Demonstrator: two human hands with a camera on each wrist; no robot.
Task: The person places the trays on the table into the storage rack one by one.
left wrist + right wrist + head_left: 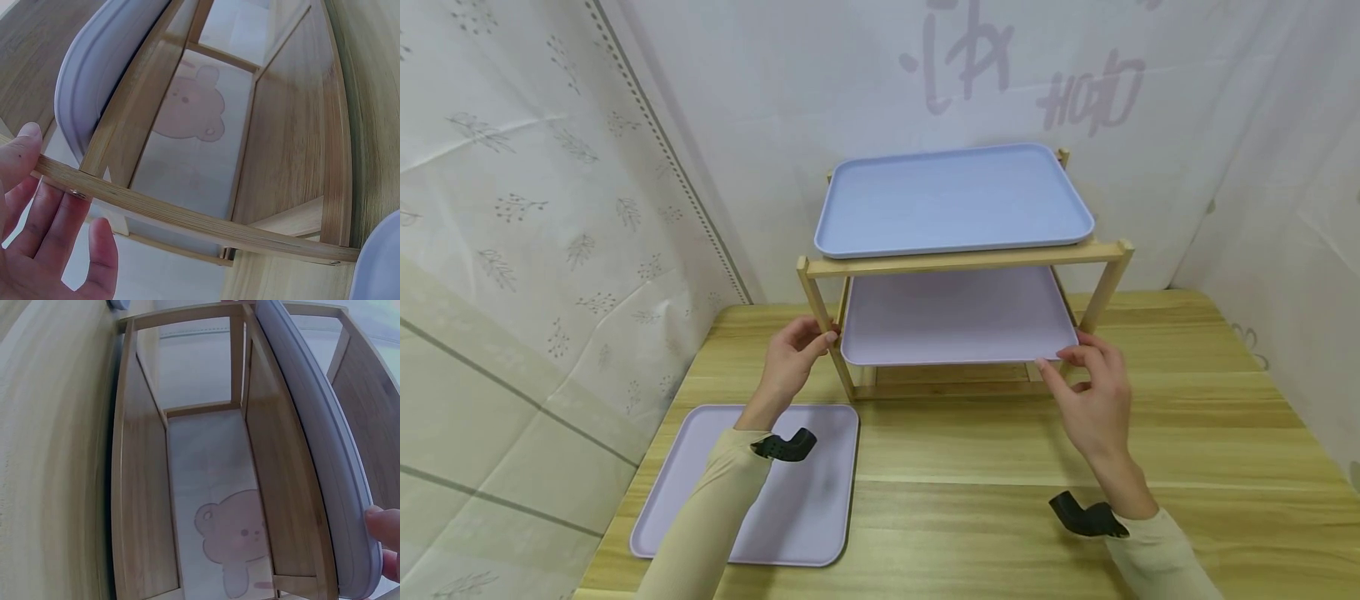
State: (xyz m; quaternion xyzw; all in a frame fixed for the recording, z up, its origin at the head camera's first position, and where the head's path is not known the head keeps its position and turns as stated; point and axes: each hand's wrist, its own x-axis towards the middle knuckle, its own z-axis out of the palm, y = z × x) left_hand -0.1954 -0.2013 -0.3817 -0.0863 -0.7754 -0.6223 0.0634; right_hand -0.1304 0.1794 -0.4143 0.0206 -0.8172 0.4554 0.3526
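A wooden rack (962,261) of several tiers stands at the back of the table. My left hand (790,358) is at its left front post, thumb on one side and fingers behind in the left wrist view, gripping the wood (169,214). A lilac tray (958,321) lies on the middle tier, its front edge sticking out a little. With thumb and fingers, my right hand (1093,396) pinches this tray's front right corner; the right wrist view shows the thumb (382,525) against the rim. A light blue tray (955,200) rests, slightly askew, on the top tier.
Another lilac tray (808,508) lies flat on the wooden table (962,517) at the front left, under my left forearm. Pale patterned curtains (572,192) hang to the left, behind and to the right. Black bands (1086,515) sit at both wrists.
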